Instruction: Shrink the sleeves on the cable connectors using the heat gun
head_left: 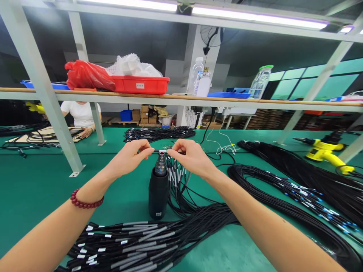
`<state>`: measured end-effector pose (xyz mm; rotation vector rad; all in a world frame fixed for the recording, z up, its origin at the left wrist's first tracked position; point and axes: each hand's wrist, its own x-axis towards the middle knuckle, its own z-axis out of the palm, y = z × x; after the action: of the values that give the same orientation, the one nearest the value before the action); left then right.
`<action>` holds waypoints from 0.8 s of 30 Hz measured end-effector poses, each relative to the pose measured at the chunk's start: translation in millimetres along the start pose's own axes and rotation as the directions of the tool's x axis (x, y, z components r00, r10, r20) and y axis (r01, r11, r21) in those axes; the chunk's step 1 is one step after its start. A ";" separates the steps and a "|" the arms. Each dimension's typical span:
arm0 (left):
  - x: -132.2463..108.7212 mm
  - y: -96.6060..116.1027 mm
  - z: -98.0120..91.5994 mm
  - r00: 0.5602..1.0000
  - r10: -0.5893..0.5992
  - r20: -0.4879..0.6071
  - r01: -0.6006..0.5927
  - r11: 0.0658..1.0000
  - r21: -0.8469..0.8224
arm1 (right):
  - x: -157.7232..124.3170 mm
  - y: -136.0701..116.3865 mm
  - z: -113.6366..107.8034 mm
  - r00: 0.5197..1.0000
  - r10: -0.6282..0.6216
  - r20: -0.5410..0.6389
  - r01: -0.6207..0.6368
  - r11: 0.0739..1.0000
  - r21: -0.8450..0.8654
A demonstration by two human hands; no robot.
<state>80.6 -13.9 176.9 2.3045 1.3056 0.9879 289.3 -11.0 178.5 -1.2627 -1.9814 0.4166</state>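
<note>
A black heat gun (158, 194) stands upright on the green bench, its metal nozzle (161, 164) pointing up. Just above that nozzle, a thin black cable with a white sleeve (162, 151) is stretched level between my two hands. My left hand (133, 156) pinches its left end, and a dark red bead bracelet (86, 200) circles that wrist. On the other side, my right hand (191, 156) pinches the cable close to the sleeve. Behind the heat gun hang cable ends with white and grey sleeves (176, 173). A large bundle of black cables (195, 223) lies in front.
More cable bundles lie at the right (283, 189) and back (160, 133). A yellow heat gun (321, 149) rests at far right. Overhead, a shelf (181, 99) carries a red tray (141, 85) and bottles. At the back left sits a person in a white shirt (82, 115).
</note>
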 end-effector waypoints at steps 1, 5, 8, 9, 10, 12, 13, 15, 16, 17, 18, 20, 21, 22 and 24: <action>-0.2 -0.8 -0.3 1.000 0.003 -0.003 -0.003 1.000 -0.014 | -0.4 0.0 -1.5 1.000 -0.024 0.016 0.024 1.000 -0.020; -0.4 -2.8 -1.4 1.000 0.003 0.004 -0.003 0.996 -0.085 | -2.5 0.5 -6.9 0.991 -0.110 0.078 0.115 0.991 -0.066; -0.6 -1.5 -2.0 0.998 -0.034 0.048 0.038 0.996 -0.084 | -3.4 1.3 -7.7 0.989 -0.120 0.084 0.123 0.992 -0.034; -0.7 -0.8 -2.1 0.996 -0.056 0.066 0.061 0.996 -0.071 | -3.5 1.6 -7.4 0.989 -0.122 0.086 0.124 0.992 -0.022; -0.8 -0.2 -2.0 0.994 -0.077 0.084 0.082 0.995 -0.054 | -3.6 1.9 -6.9 0.988 -0.124 0.091 0.125 0.992 -0.011; -0.9 0.3 -1.6 0.992 -0.086 0.092 0.089 0.996 -0.030 | -3.7 2.4 -6.0 0.988 -0.123 0.097 0.123 0.992 0.009; -0.7 0.0 -1.2 0.994 -0.073 0.082 0.075 0.997 -0.023 | -3.7 2.6 -5.7 0.988 -0.122 0.098 0.120 0.993 0.021; -0.2 -1.1 -0.2 0.998 -0.036 0.056 0.037 0.999 -0.007 | -3.6 3.1 -5.7 0.988 -0.115 0.099 0.111 0.993 0.041; 0.2 -1.9 0.4 0.999 -0.022 0.044 0.022 1.000 -0.002 | -3.3 3.4 -5.8 0.989 -0.111 0.100 0.106 0.993 0.049; 0.7 -2.5 0.9 0.999 -0.012 0.033 0.012 1.000 -0.002 | -3.1 3.8 -6.0 0.989 -0.108 0.100 0.103 0.993 0.054; 1.0 -3.1 1.4 1.000 -0.009 0.024 0.009 1.000 -0.006 | -2.7 4.3 -6.1 0.990 -0.106 0.098 0.100 0.993 0.056; 1.4 -3.8 2.1 1.000 -0.012 0.009 0.012 1.000 -0.026 | -1.9 5.3 -6.2 0.991 -0.102 0.089 0.098 0.994 0.054; 1.4 -4.0 2.4 1.000 -0.018 0.003 0.018 0.999 -0.040 | -1.4 5.8 -6.1 0.992 -0.101 0.082 0.097 0.994 0.055; 1.2 -4.0 2.6 1.000 -0.028 -0.001 0.028 0.998 -0.054 | -1.1 6.4 -6.0 0.992 -0.100 0.075 0.096 0.994 0.058; 0.6 -4.1 3.0 0.999 -0.044 -0.008 0.043 0.996 -0.074 | -0.5 7.5 -5.8 0.993 -0.099 0.068 0.095 0.993 0.064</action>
<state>80.3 -11.0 172.7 2.2100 1.2956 1.0160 298.5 -8.7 177.6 -1.1230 -2.0651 0.4756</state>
